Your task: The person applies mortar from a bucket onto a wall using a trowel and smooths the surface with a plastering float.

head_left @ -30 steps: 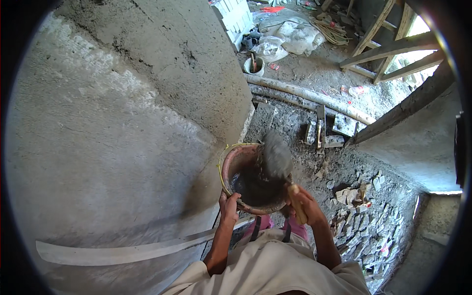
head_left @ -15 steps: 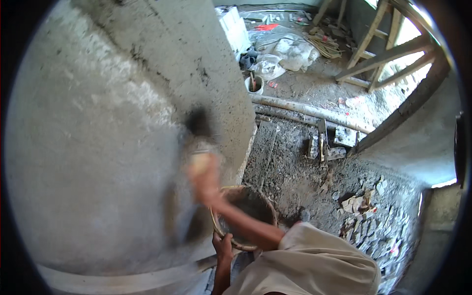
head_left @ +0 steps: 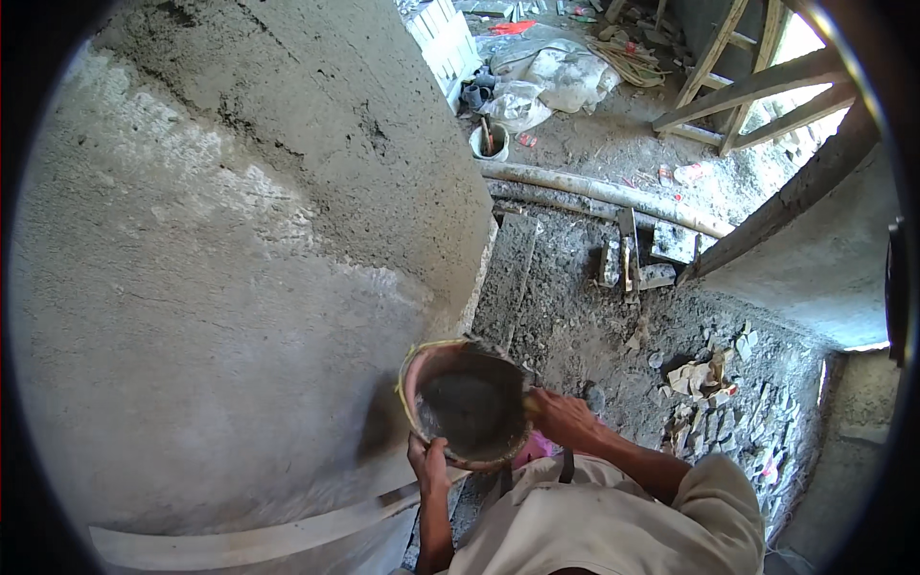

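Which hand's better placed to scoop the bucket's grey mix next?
Likely the right hand: it grips a yellowish handle beside the bucket, close to the grey mix, while the left hand is occupied holding the bucket's near-left edge.

Rough, gritty floor (head_left: 565,326): broken rubble (head_left: 757,431) strewn near its right edge, two long poles (head_left: 594,185) across it, and beyond them, toward the far edge, a white bucket (head_left: 493,155) and pale sacks (head_left: 575,81).

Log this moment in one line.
left grip: on bucket rim | right grip: on yellowish handle | bucket: dark mix inside
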`<act>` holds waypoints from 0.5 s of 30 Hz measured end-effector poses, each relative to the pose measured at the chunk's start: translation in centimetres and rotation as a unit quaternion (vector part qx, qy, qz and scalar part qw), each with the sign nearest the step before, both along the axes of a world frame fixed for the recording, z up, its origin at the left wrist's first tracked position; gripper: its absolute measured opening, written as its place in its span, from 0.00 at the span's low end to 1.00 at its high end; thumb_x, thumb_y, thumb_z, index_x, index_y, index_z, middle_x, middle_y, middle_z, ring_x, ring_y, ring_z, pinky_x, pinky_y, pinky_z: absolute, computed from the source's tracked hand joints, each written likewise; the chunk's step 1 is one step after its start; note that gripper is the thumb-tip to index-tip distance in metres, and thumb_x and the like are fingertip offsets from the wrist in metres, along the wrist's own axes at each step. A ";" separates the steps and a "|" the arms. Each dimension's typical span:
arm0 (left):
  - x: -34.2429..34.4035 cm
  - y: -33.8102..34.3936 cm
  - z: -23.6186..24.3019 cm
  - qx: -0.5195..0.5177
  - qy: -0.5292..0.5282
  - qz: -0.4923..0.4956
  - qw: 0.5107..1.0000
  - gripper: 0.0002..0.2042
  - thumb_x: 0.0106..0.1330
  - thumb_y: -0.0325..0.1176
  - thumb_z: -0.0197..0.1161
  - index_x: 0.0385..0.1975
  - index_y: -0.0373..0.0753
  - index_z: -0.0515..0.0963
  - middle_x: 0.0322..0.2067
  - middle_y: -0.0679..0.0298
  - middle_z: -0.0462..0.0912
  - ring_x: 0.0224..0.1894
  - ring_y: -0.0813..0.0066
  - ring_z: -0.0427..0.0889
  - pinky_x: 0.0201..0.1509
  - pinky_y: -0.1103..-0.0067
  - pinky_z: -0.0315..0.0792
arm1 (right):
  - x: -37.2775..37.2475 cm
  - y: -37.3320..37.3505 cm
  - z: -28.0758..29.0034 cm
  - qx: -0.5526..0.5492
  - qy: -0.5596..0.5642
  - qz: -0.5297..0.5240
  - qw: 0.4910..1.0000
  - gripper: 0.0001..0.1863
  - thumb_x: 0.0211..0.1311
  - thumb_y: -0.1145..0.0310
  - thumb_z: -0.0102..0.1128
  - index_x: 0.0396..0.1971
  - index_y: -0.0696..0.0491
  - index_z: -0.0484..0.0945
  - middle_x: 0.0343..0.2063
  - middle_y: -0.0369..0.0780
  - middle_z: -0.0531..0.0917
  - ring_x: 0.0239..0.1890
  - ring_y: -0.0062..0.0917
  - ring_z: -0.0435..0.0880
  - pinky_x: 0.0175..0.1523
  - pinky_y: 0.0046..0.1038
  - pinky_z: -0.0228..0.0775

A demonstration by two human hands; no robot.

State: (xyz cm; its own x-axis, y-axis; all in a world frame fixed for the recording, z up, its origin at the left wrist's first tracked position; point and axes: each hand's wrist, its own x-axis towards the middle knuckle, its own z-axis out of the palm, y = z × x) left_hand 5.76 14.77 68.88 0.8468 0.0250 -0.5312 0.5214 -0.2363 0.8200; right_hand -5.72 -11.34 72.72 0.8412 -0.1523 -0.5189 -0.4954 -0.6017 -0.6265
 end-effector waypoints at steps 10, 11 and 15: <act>-3.1 -9.9 5.0 0.053 -0.144 -0.195 0.969 0.27 0.54 0.21 0.56 0.59 0.35 0.69 0.45 0.61 0.75 0.45 0.70 0.77 0.54 0.77 0.73 | -2.8 0.1 -11.9 0.022 -0.010 -0.034 0.999 0.16 0.63 0.60 0.50 0.43 0.57 0.74 0.34 0.53 0.83 0.36 0.51 0.83 0.42 0.47 0.74; -3.0 -10.7 4.8 0.073 -0.206 -0.240 0.946 0.26 0.54 0.21 0.56 0.58 0.34 0.70 0.45 0.61 0.76 0.44 0.70 0.77 0.53 0.77 0.73 | -2.8 -0.4 -12.2 -0.026 -0.215 0.126 0.968 0.17 0.65 0.60 0.50 0.44 0.57 0.75 0.31 0.50 0.82 0.33 0.46 0.83 0.39 0.43 0.74; -0.9 -11.6 2.6 0.007 -0.139 -0.218 0.966 0.24 0.53 0.21 0.58 0.54 0.35 0.72 0.41 0.63 0.76 0.44 0.72 0.76 0.50 0.76 0.72 | -5.6 -3.8 -9.8 0.416 0.032 -0.161 0.895 0.19 0.70 0.55 0.50 0.48 0.56 0.75 0.26 0.38 0.78 0.23 0.27 0.79 0.30 0.29 0.74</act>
State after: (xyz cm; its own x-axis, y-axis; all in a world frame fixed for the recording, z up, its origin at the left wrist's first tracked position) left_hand 4.84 3.12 71.46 0.8880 -0.3612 -0.2846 0.1305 -0.3954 0.9092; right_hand -11.36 -15.13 62.89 0.7874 0.0795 -0.6113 -0.6103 0.2396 -0.7550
